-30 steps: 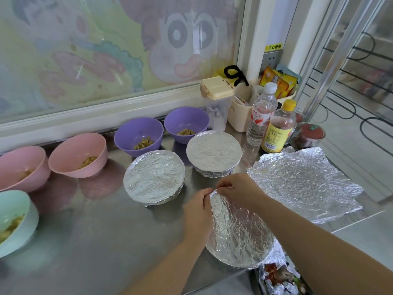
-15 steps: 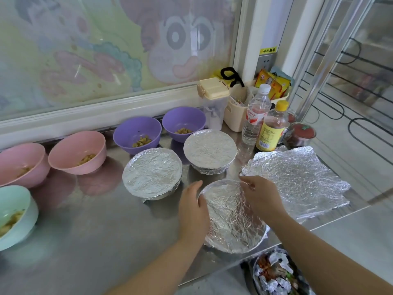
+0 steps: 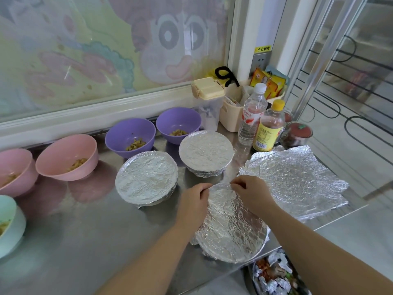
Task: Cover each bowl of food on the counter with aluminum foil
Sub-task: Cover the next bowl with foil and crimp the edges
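A bowl wrapped in crinkled foil [image 3: 231, 226] sits at the counter's front edge. My left hand [image 3: 194, 202] and my right hand [image 3: 252, 193] meet at its far rim, fingers curled and pinching the foil there. Behind it stand two more foil-covered bowls, one to the left [image 3: 146, 177] and one further back [image 3: 205, 151]. Uncovered bowls with food line the back: two purple ones [image 3: 130, 137] [image 3: 178, 124], two pink ones [image 3: 67, 156] [image 3: 13, 169], and a pale green one [image 3: 9, 222] at the far left. Loose foil sheets [image 3: 295, 182] lie to the right.
Two bottles [image 3: 252, 116] [image 3: 269, 127], a lidded clear container [image 3: 208, 101], a cream basket [image 3: 231, 111] and a red-lidded jar [image 3: 296, 135] crowd the back right corner. A bin with crumpled scraps [image 3: 276, 275] sits below the steel counter's [image 3: 85, 241] front edge.
Both hands slid along the rim of the near foil-covered bowl: together at the far edge, apart to its sides, and now together again at the far edge.
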### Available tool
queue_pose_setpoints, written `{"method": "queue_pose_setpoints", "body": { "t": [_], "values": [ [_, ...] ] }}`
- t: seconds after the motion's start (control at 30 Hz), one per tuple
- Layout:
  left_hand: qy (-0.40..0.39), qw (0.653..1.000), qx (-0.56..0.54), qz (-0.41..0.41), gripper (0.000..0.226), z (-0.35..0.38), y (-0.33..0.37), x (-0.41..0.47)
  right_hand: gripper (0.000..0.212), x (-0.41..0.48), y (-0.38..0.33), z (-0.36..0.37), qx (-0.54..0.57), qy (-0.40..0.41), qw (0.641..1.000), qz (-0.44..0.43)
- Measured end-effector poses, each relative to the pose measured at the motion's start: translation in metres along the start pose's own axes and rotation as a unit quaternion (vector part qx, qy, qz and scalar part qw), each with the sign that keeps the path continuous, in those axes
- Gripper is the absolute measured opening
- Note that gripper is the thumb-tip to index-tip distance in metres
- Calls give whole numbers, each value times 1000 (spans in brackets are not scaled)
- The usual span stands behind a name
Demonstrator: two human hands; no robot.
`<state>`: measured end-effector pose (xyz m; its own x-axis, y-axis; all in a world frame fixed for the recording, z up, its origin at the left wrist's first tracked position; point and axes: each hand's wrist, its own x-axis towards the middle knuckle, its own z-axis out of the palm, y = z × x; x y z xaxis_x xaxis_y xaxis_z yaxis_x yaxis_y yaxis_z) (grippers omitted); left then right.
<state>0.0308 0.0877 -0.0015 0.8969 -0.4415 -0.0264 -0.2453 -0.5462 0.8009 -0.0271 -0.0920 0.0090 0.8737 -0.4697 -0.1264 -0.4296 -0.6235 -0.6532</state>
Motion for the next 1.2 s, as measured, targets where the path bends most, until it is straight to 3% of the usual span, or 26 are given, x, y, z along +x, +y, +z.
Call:
{"method": "queue_pose_setpoints", "body": {
  "t": [0.27, 0.63, 0.83, 1.07, 1.2],
  "values": [
    [-39, 999, -12, -12, 25, 4, -3, 3, 16, 23, -11, -3, -14, -142, 988, -53],
    [-113, 987, -98, -59, 16, 2, -12, 5, 20, 19, -9, 3, -23, -144, 983, -114],
    [-94, 987, -121, -48, 15, 2, -13, 1, 19, 19, -6, 4, -21, -133, 983, -126],
    [-104, 982, -142, -72, 31, 2, -10, -1, 16, 19, -4, 6, -30, -119, 982, -143],
    [-89, 988, -111, -60, 29, 2, -9, -1, 12, 17, -4, 7, -21, -111, 984, -135]
  ]
}}
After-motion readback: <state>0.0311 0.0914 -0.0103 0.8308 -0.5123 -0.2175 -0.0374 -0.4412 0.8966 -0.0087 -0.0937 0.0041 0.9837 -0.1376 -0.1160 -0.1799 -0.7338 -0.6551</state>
